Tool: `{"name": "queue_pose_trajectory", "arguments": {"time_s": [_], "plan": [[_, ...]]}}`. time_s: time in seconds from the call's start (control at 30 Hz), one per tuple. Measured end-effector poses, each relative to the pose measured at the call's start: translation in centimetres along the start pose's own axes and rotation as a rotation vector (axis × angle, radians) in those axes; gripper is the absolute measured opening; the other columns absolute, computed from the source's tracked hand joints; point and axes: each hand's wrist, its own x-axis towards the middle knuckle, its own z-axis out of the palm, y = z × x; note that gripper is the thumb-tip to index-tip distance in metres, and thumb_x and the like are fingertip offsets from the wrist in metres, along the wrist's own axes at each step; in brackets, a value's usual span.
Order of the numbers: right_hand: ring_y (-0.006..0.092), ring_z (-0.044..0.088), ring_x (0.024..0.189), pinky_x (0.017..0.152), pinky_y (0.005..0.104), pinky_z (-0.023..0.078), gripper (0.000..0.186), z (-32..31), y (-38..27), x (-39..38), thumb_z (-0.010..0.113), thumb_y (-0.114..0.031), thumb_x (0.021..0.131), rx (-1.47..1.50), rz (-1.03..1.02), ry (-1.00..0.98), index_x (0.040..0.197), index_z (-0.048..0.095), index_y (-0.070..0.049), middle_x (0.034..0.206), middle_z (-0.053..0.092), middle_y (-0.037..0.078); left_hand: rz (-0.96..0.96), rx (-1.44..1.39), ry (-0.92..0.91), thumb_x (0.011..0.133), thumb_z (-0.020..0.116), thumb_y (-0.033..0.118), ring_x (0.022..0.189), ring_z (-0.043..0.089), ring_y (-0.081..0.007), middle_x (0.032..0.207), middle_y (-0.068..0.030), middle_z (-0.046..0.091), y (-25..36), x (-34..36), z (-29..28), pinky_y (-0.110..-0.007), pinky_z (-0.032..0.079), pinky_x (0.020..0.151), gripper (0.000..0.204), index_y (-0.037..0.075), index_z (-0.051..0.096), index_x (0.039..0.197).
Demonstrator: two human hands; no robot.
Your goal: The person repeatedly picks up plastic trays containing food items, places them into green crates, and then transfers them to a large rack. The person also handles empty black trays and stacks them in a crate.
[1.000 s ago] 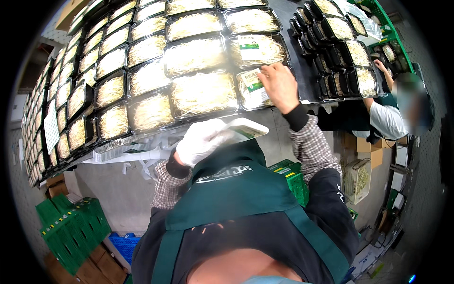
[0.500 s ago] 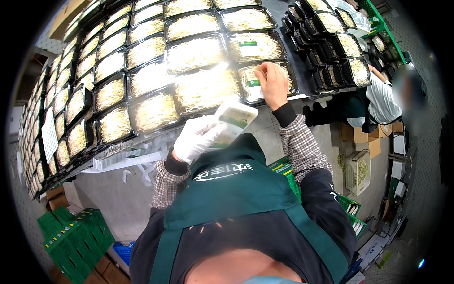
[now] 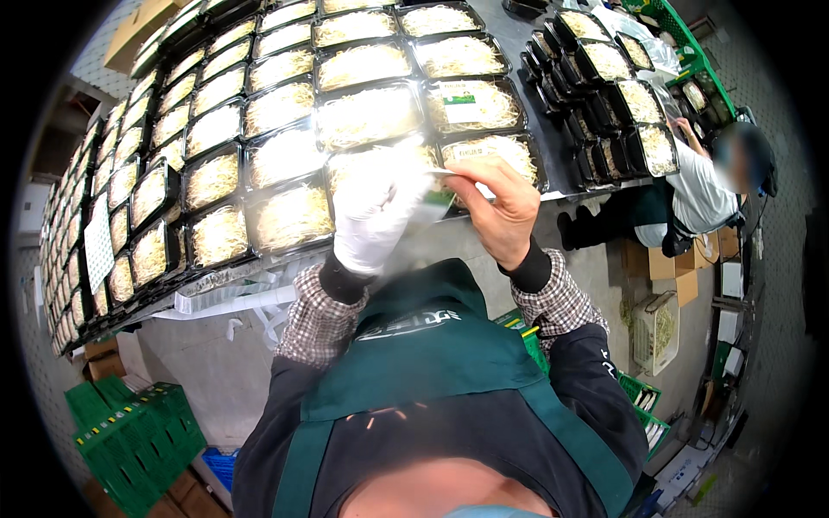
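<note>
My left hand, in a white glove, is closed around a stack of printed labels, blurred and partly hidden by glare and my fingers. My bare right hand pinches the stack's upper edge between thumb and fingers, so a label corner seems caught there. Just beyond my hands, at the table's front edge, lies a black tray of bean sprouts with a label on its film, partly covered by my right hand. Behind it sits another bean sprout tray bearing a white and green label.
Rows of filled black trays cover the table to the left. Stacked trays stand at the right, near a person in a white top. Green crates and a white basket of sprouts are on the floor.
My right hand has left the front tray's label and come back to the stack. My left hand has lifted the stack up and forward to meet it.
</note>
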Motion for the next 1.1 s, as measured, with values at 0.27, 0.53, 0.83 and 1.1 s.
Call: {"name": "queue_pose_trajectory", "arguments": {"time_s": [0.27, 0.53, 0.83, 1.1], "plan": [[0.0089, 0.055, 0.073, 0.062, 0.0215, 0.044, 0.021, -3.2, 18.9, 17.6, 0.058, -0.018, 0.091, 0.046, 0.124, -0.059, 0.102, 0.062, 0.0, 0.085, 0.064, 0.006, -0.508, -0.282, -0.311, 0.086, 0.062, 0.007, 0.081, 0.061, -0.0107, 0.095, -0.0069, 0.067, -0.2, 1.0, -0.5, -0.025, 0.051, 0.072, 0.026, -0.003, 0.061, 0.11], [0.0311, 0.058, 0.094, 0.075, 0.0393, 0.049, 0.042, 4.0, 29.8, 15.6, 0.06, -0.032, 0.087, -0.72, -0.088, -0.51, 0.119, 0.051, -0.007, 0.112, 0.055, 0.016, -0.625, -0.312, 0.029, 0.086, 0.064, 0.006, 0.08, 0.061, -0.0091, 0.09, -0.0045, 0.067, 1.5, -1.7, -4.2, -0.025, 0.051, 0.071, 0.021, -0.002, 0.064, 0.104], [0.0157, 0.062, 0.08, 0.072, 0.0279, 0.052, 0.034, 4.4, 8.2, 10.6, 0.059, -0.019, 0.089, 0.561, 0.353, -0.732, 0.117, 0.054, -0.001, 0.103, 0.062, 0.009, -0.64, -0.27, 0.091, 0.084, 0.062, 0.001, 0.073, 0.057, -0.0087, 0.089, -0.0018, 0.064, 0.6, 0.7, -5.4, -0.024, 0.049, 0.068, 0.03, -0.001, 0.059, 0.114], [0.0178, 0.063, 0.069, 0.062, 0.0261, 0.05, 0.016, 5.5, 1.7, 9.2, 0.067, 0.005, 0.075, 0.072, -0.29, -0.084, 0.089, 0.069, -0.002, 0.08, 0.067, 0.008, -0.138, -0.103, 0.349, 0.081, 0.07, 0.006, 0.07, 0.054, -0.0056, 0.079, -0.0034, 0.064, 0.5, 4.6, -4.6, -0.021, 0.046, 0.062, 0.015, -0.001, 0.066, 0.094]]}}
